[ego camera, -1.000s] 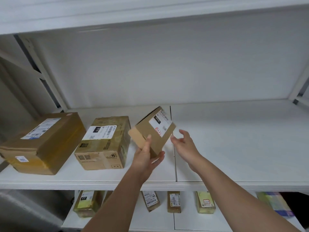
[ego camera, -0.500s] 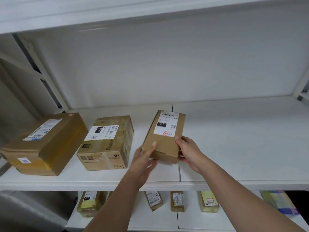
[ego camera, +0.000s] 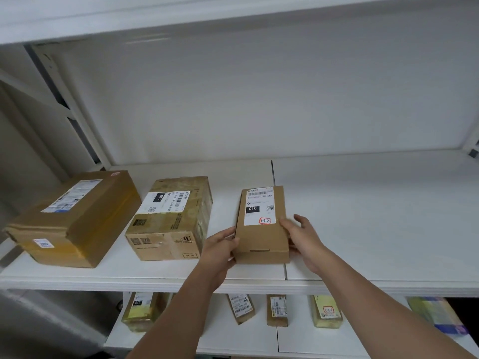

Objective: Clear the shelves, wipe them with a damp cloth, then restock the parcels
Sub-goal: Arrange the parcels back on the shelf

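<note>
**Restocking under way: a third parcel being set on the middle shelf**

Head view. The middle shelf (ego camera: 363,229) carries three brown parcels in a row. A large taped box (ego camera: 75,218) sits at the far left, angled to the shelf edge; a medium carton (ego camera: 171,218) stands just beside it; and a small flat box (ego camera: 261,226) lies label-up across the seam between the two shelf panels. The left hand (ego camera: 220,248) grips the small flat box at its near left edge, fingers curled around the side. The right hand (ego camera: 303,239) presses against its right side with the thumb on the top face and the remaining fingers spread loosely behind. Both hands therefore hold this one parcel, which appears to rest on the shelf surface.

Progress, as a judgement: no cloth is visible and the shelf surface is bare white, so clearing and wiping seem complete here and restocking is in hand. The whole right half of the middle shelf is unfilled. The lower shelf (ego camera: 324,343) already holds a row of small parcels (ego camera: 277,310).

Legible writing. The small flat box bears a white shipping label with a black block reading "010", a barcode, a QR code and a red-bordered sticker handwritten "33-7". The medium carton's label also shows "010" and a printed string beginning "010-010-". The large box has a shipping label and a small blue-printed sticker; their text is too small to read. Lower-shelf labels are likewise unreadable.
</note>
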A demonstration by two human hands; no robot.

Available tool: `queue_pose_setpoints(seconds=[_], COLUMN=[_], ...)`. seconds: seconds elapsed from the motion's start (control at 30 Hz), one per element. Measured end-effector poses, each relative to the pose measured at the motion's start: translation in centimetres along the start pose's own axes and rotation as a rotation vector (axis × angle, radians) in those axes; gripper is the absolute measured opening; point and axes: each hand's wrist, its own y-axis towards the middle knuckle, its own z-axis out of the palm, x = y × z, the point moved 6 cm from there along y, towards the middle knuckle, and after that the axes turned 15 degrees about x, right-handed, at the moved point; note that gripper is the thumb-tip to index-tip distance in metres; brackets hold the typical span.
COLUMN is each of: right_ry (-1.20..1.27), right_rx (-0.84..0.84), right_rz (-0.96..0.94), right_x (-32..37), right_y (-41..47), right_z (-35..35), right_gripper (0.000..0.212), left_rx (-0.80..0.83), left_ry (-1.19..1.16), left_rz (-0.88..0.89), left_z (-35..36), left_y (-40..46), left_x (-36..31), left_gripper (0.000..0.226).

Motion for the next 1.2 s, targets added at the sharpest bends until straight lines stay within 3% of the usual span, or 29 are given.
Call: queue_pose_setpoints(seconds=[0.13, 0.2, 0.23, 0.37, 0.5, 0.57, 0.7, 0.83, 1.2], right_ry=[0.168, 0.183, 0.204, 0.233, 0.287, 0.245, -0.073, -0.178, -0.237], right_rx=[-0.12, -0.179, -0.213, -0.293, -0.191, -0.116, 0.016, 0.148, 0.155], right_rz=[-0.047, -0.054, -0.063, -0.096, -0.163, -0.168, -0.109, -0.106, -0.074], right_x=[1.0, 1.2, 1.2, 1.9, 2.9, 2.7, 1.3, 0.9, 0.3], right_y=[0.1, 0.3, 0.4, 0.5, 0.4, 0.6, 0.8, -0.1, -0.5], right_z=[-2.3, -3.2, -3.6, -4.1, -3.5, -2.7, -0.7, 0.5, 0.2], right_gripper=[0.067, 0.066, 0.061, 0.031, 0.069, 0.077, 0.055, 0.04, 0.061], left_rx=[-0.024, -0.061, -0.069, -0.006, 0.021, -0.035, -0.112, -0.164, -0.094], left_ry=[0.063, 0.035, 0.009, -0.022, -0.072, -0.059, 0.026, 0.401, 0.373], left_rz=[-0.017, 0.034, 0.054, -0.045, -0.063, -0.029, -0.031, 0.009, -0.021], left_z=[-0.8, -1.1, -1.1, -0.3, 0.5, 0.8, 1.8, 1.6, 0.8], left_y=[-0.1, 0.1, 0.2, 0.8, 1.0, 1.2, 1.6, 1.5, 2.0], left_x=[-0.7, -0.9, -0.9, -0.2, -0.2, -0.4, 0.2, 0.0, 1.0], left_gripper=[0.034, 0.022, 0.017, 0.033, 0.028, 0.028, 0.037, 0.036, 0.042])
